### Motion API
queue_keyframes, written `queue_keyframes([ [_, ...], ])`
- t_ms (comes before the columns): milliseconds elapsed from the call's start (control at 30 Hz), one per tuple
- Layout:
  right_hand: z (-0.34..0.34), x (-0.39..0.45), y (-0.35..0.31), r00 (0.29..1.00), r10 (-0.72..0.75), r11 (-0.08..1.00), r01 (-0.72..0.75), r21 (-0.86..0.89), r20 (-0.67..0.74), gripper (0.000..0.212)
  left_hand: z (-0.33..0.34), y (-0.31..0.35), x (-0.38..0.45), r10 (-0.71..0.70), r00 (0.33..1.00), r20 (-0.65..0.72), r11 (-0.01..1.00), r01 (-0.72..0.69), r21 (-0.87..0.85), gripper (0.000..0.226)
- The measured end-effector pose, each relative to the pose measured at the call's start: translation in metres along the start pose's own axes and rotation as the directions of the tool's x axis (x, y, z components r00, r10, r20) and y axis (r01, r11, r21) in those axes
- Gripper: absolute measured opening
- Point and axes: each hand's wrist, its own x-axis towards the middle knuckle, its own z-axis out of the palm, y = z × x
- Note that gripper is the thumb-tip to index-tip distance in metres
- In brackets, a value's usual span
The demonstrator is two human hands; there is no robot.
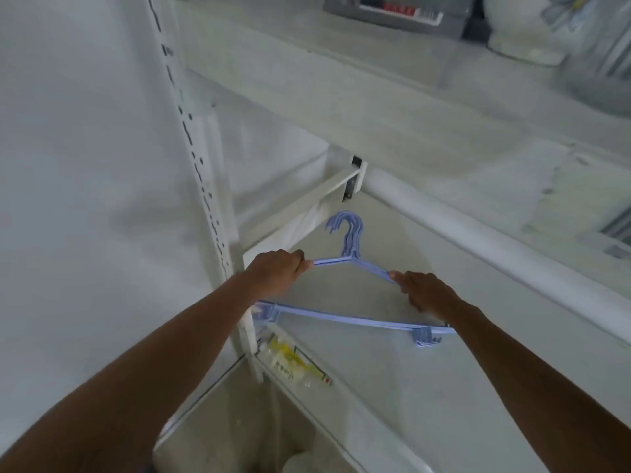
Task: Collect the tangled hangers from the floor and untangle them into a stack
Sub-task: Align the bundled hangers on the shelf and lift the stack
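Two bare forearms, no sleeves showing anywhere along them. Left hand [276, 271] and right hand [426, 295] wear no gloves, rings or watch.

Both your arms are stretched forward and up, bare forearms converging toward the middle. Your left hand [276, 271] has its fingers curled tight round the left shoulder of the hangers [351, 254], knuckles up. Your right hand [423, 291] pinches the right shoulder, thumb on top, wrist bent down.
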Motion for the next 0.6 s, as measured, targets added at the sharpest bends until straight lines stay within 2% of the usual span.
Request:
queue_keyframes([
  [67, -0.008, 0.029, -0.003, 0.999, 0.044, 0.996, -0.044, -0.075, 0.001, 0.029, 0.003, -0.003, 0.028, 0.006, 0.997, -0.071, 0.998, -0.002, 0.063, 0.05],
  [133, -0.013, 0.052, -0.007, 0.995, 0.097, 0.987, -0.098, -0.131, -0.012, 0.049, 0.009, -0.006, 0.047, 0.005, 0.995, -0.097, 0.997, 0.002, 0.076, 0.049],
  [200, -0.015, 0.068, -0.014, 0.99, 0.129, 0.975, -0.136, -0.173, -0.054, 0.069, 0.019, -0.011, 0.059, -0.03, 0.998, -0.063, 0.999, 0.033, 0.041, 0.046],
  [267, -0.011, 0.079, -0.019, 0.984, 0.134, 0.965, -0.156, -0.209, -0.115, 0.078, 0.025, -0.015, 0.065, -0.03, 0.999, -0.041, 0.999, 0.03, -0.02, 0.035],
  [400, 0.005, 0.086, -0.024, 0.963, 0.085, 0.965, -0.144, -0.219, -0.257, 0.075, 0.034, -0.02, 0.067, 0.037, 0.996, -0.081, 0.994, -0.045, -0.1, 0.026],
  [467, 0.008, 0.087, -0.024, 0.97, 0.074, 0.967, -0.127, -0.222, -0.233, 0.073, 0.034, -0.023, 0.069, 0.044, 0.996, -0.084, 0.993, -0.052, -0.102, 0.027],
  [600, 0.001, 0.082, -0.03, 0.966, 0.14, 0.978, -0.17, -0.124, -0.217, 0.072, 0.027, -0.02, 0.066, 0.008, 0.999, -0.043, 0.994, -0.013, -0.109, 0.031],
])
